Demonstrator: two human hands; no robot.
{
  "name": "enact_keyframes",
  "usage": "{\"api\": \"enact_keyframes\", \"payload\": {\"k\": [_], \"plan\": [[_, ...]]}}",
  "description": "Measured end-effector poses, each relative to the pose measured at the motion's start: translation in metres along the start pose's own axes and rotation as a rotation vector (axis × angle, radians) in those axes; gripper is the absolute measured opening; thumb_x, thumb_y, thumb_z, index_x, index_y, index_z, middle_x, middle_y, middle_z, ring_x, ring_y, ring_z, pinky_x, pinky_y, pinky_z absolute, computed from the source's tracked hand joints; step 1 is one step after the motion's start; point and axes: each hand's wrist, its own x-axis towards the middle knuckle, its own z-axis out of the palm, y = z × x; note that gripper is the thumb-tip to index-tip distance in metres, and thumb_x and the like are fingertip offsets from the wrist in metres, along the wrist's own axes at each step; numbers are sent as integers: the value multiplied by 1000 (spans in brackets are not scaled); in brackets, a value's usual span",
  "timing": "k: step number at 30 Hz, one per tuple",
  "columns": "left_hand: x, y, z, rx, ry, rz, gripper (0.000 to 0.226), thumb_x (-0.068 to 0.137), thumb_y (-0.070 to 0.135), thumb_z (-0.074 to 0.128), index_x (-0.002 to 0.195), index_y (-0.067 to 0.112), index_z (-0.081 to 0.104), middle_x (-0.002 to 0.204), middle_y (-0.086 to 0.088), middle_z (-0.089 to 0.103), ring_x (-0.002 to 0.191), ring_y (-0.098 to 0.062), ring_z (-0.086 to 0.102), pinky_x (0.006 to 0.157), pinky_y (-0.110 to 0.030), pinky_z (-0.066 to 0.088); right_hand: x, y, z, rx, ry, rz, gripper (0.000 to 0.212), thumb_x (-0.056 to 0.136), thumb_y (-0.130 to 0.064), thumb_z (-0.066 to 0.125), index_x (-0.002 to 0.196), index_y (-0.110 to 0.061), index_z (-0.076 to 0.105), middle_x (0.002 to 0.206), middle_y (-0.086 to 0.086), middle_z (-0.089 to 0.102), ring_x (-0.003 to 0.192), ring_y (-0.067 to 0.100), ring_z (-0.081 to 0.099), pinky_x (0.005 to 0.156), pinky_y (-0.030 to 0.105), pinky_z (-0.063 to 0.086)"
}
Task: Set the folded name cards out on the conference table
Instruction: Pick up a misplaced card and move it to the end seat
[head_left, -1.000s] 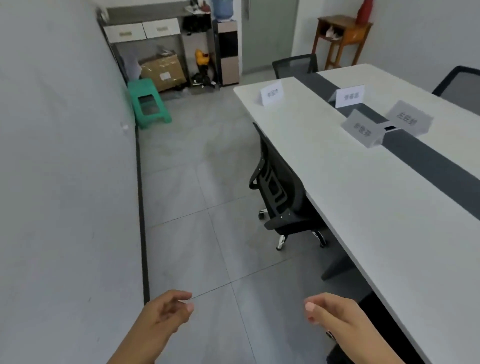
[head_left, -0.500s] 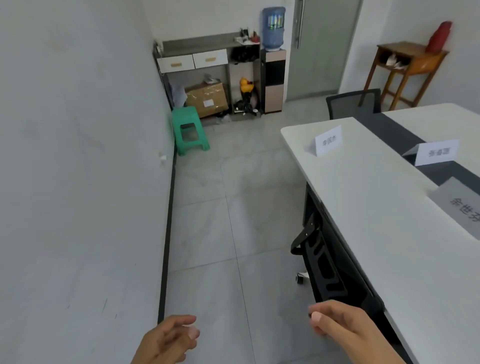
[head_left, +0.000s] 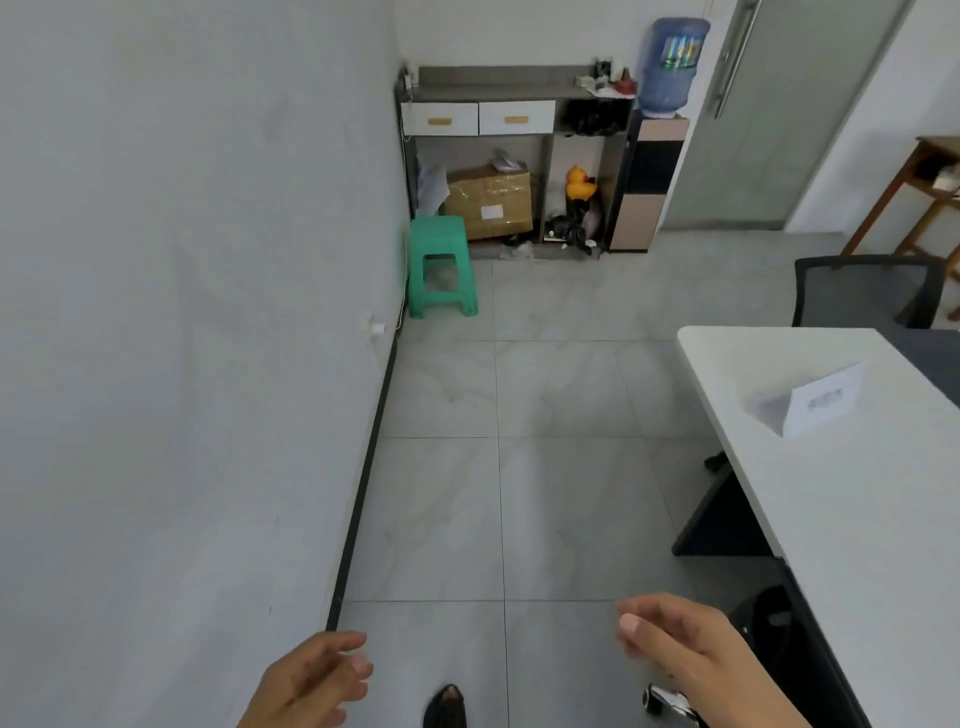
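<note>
One folded white name card (head_left: 821, 401) stands near the far corner of the white conference table (head_left: 852, 499), at the right of the view. My left hand (head_left: 311, 680) hangs low over the floor at the bottom centre, fingers loosely curled and holding nothing. My right hand (head_left: 680, 644) is at the bottom right, beside the table's long edge, fingers loosely bent and also holding nothing. Both hands are well short of the card. Other cards are out of view.
A grey wall (head_left: 182, 338) runs along the left. Ahead stand a green stool (head_left: 441, 265), a shelf unit with a cardboard box (head_left: 491, 202), a water dispenser (head_left: 660, 130) and a door (head_left: 779, 114). A black chair (head_left: 867, 288) sits at the table's far end.
The view has swung left and moved forward along the aisle. Several cards have left the frame; one card is left in view. Both hands stay low and hold nothing.
</note>
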Motion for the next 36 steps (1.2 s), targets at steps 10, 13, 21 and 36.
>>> {"api": "enact_keyframes", "payload": {"k": [10,13,21,36], "plan": [[196,189,3,145,-193,187,13,88,8,61,95,15,70,86,-9,76,85,-24,71,78,-37,54,143,-91,-28,71,156,35,9,85,-15,69,90,-20,75,80,3,78,77,10,74,70,17,49],[241,225,37,178,-256,207,14,88,7,62,93,16,71,86,-9,76,81,-20,73,78,-37,54,180,-92,-47,99,219,73,8,84,-14,70,89,-19,74,77,3,78,74,9,73,72,19,48],[363,327,134,282,-364,179,12,86,8,65,96,12,71,87,-13,75,86,-25,71,75,-33,51,316,-105,-136,133,316,122,9,85,-14,69,91,-17,74,77,1,78,73,7,73,68,16,49],[571,501,293,376,-542,202,10,87,11,64,95,12,71,81,-2,78,85,-24,72,75,-35,52,492,-151,-277,212,566,228,8,86,-28,68,91,-28,74,81,-5,76,78,5,71,80,30,57]]}}
